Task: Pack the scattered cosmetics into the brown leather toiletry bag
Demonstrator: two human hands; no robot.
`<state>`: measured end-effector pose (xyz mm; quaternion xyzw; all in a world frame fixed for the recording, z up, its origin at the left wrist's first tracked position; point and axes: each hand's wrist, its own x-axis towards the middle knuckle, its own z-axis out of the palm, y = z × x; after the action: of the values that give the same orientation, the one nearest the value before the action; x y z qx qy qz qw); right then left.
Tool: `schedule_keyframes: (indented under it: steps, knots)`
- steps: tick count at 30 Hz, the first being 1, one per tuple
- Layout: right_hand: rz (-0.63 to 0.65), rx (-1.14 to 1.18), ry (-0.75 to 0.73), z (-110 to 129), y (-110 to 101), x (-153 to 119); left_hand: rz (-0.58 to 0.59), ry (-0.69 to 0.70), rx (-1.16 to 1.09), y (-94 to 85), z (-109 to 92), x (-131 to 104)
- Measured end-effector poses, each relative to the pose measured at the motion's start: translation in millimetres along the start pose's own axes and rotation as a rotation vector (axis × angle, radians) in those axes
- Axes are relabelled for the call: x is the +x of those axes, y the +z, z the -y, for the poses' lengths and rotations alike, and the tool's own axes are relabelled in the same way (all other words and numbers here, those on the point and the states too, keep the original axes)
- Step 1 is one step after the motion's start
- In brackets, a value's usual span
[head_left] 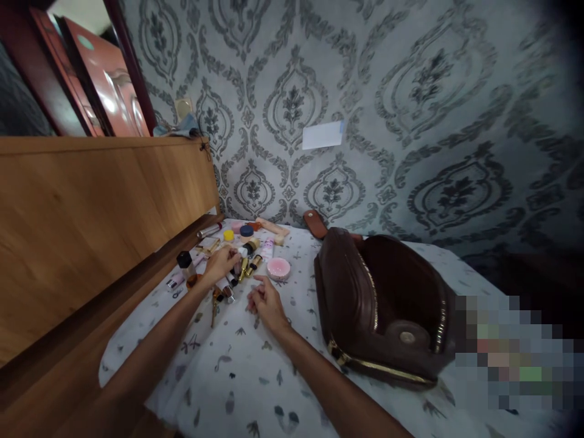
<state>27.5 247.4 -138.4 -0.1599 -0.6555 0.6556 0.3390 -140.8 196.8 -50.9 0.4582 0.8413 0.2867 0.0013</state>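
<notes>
My left hand (221,263) reaches into a cluster of cosmetics on the white patterned cloth, its fingers closed together. What they hold, if anything, I cannot make out. Around it lie gold lipstick tubes (244,267), a black-capped bottle (185,261), a yellow-lidded jar (229,235) and a dark-blue-lidded jar (247,231). Just over the cloth, my right hand (269,304) is loosely bent with its index finger stretched out, and nothing shows in it. A round pink dish (278,268) sits just beyond that hand.
To the right stands a dark brown leather bag (387,304), its zip undone and its top gaping. A brown strap (314,224) lies behind it by the patterned wall (292,109). A wooden board (109,213) bounds the left side. The cloth (237,377) extends toward me.
</notes>
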Motion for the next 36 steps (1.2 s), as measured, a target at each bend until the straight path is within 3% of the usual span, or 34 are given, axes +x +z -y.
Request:
schedule_keyframes:
  steps: [5,9,15,20,23,27,32,36]
  knots:
    - [-0.009,0.036,0.000,1,1,0,-0.049,-0.026,0.198,3.8,-7,-4]
    - [-0.054,0.058,0.002,4,3,-1,-0.045,0.077,0.244,5.5,-22,-12]
    - [-0.340,0.078,-0.033,6,-8,5,0.099,0.372,0.138,30.4,-51,-8]
    - [-0.512,0.133,-0.002,2,-15,11,0.200,0.439,0.025,61.1,-60,3]
    - [-0.548,0.149,0.001,1,-15,12,0.216,0.422,-0.072,73.9,-61,5]
    - [-0.568,0.166,0.000,2,-15,11,0.135,0.325,-0.245,80.2,-62,0]
    - [-0.565,0.219,0.031,4,-14,11,-0.038,0.194,-0.573,68.3,-63,-10]
    - [-0.509,0.263,0.044,12,-12,9,-0.021,0.107,-0.893,59.6,-64,-23]
